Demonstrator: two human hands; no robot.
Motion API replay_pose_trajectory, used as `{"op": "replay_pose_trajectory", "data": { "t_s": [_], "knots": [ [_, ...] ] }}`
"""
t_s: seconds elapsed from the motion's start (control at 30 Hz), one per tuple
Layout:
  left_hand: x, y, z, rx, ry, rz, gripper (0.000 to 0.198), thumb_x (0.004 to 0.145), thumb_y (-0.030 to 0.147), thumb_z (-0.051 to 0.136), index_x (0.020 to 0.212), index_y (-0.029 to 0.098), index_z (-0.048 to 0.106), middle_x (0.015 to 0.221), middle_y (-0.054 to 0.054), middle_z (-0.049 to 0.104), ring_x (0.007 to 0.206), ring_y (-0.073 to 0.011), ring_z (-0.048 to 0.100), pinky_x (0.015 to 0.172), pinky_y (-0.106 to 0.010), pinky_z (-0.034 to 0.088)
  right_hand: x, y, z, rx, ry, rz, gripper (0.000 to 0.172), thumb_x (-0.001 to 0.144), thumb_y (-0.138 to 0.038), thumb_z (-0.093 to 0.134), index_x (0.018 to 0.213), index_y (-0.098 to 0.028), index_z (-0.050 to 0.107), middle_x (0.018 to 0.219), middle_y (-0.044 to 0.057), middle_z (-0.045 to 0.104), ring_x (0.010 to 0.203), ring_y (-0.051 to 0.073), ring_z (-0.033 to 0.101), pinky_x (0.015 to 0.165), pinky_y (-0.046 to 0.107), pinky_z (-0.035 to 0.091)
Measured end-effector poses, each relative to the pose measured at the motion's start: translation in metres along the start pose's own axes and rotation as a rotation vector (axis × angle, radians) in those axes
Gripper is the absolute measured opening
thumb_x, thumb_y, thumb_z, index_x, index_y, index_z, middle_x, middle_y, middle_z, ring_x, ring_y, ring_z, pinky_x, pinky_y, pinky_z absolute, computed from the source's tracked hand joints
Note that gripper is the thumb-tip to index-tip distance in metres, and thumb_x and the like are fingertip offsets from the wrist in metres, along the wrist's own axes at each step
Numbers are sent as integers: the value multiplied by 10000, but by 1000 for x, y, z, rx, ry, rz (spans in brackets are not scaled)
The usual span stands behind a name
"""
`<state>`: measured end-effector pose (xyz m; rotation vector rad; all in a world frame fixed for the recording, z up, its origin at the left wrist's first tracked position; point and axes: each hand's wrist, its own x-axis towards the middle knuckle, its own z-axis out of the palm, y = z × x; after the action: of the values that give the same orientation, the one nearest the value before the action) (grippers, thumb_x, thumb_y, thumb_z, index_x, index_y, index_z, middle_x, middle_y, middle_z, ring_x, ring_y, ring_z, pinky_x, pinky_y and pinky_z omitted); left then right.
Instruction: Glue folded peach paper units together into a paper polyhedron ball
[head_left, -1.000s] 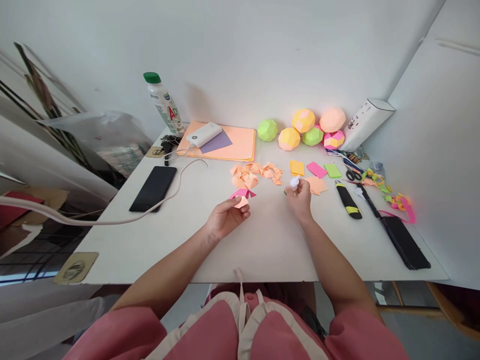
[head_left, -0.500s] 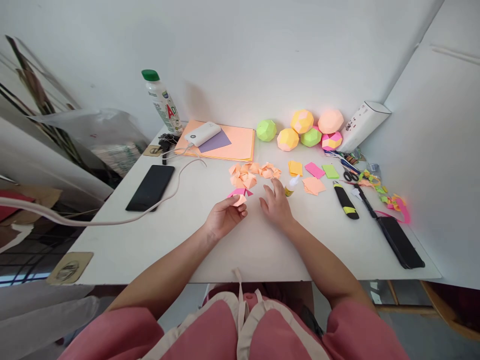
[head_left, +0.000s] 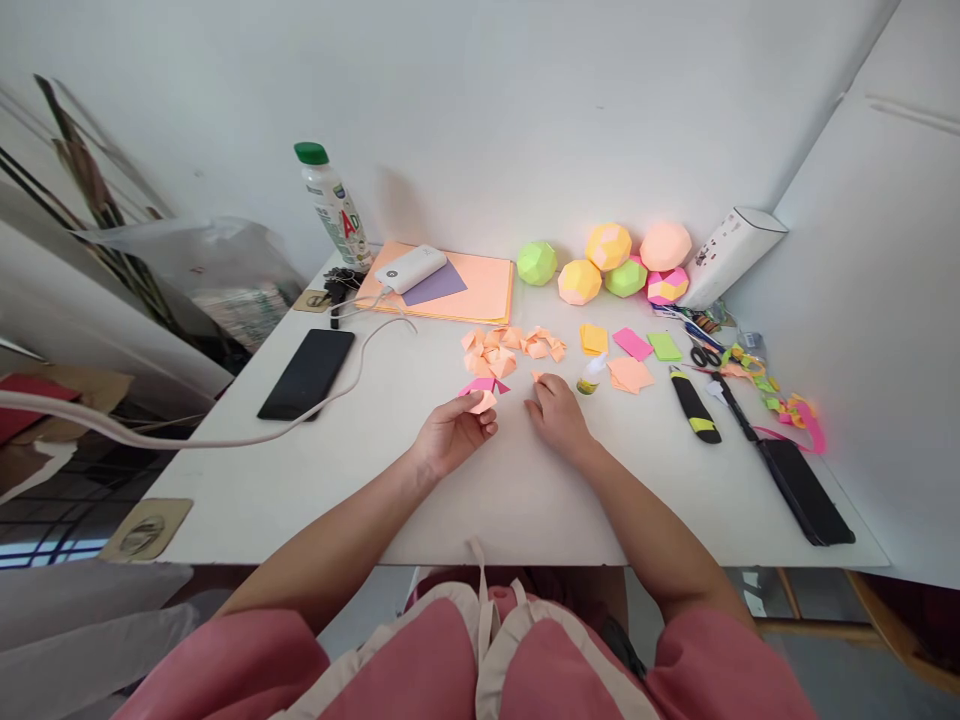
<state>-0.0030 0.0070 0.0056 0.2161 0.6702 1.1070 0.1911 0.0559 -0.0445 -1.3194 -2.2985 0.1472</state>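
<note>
Between the thumb and fingers of my left hand [head_left: 455, 437] is a folded peach paper piece [head_left: 484, 402]. Pink paper pieces [head_left: 480, 385] lie just beyond those fingertips. My right hand [head_left: 561, 416] is closed, pinching a small peach paper piece [head_left: 536, 377] that mostly hides behind the fingers. Ahead of both hands is a loose pile of folded peach paper pieces [head_left: 491, 350]. A small glue bottle [head_left: 591, 375] with a white tip stands to the right of my right hand.
Faceted paper balls [head_left: 579, 282] line the wall. Paper stacks in orange [head_left: 593, 339], pink [head_left: 632, 343], green [head_left: 664, 346] and peach [head_left: 630, 375] lie right, near a utility knife [head_left: 694, 404] and scissors [head_left: 705, 356]. Left are a phone [head_left: 307, 375], a cable, a power bank [head_left: 410, 269] and a bottle [head_left: 335, 215].
My right hand has drawn back slightly from the pile, its fingers now closed on a small peach piece. The left hand keeps its hold. The view has shifted slightly.
</note>
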Motion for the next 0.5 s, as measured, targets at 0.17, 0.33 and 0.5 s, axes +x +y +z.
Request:
{"op": "replay_pose_trajectory", "data": {
  "t_s": [0.17, 0.33, 0.5],
  "knots": [
    [0, 0, -1, -1, 0, 2, 220, 683, 159, 716, 603, 160, 511, 576, 19, 468, 554, -103, 464, 549, -253, 418, -2, 0, 1, 52, 46, 23, 179, 854, -174, 484, 972, -165, 619, 940, 131, 562, 903, 284, 517, 795, 462, 467],
    [0, 0, -1, -5, -8, 2, 201, 685, 159, 715, 611, 154, 527, 575, 20, 483, 551, -100, 466, 547, -253, 424, -3, -1, 0, 49, 57, 22, 210, 855, -124, 447, 938, -178, 632, 913, 115, 633, 850, 271, 533, 767, 439, 463],
    [1, -1, -2, 1, -6, 7, 172, 681, 163, 727, 627, 146, 565, 584, 8, 532, 574, -110, 523, 566, -256, 451, -3, -2, -4, 67, 29, 28, 265, 841, -70, 411, 880, -179, 649, 886, 126, 654, 841, 279, 564, 760, 452, 461]
  ]
}}
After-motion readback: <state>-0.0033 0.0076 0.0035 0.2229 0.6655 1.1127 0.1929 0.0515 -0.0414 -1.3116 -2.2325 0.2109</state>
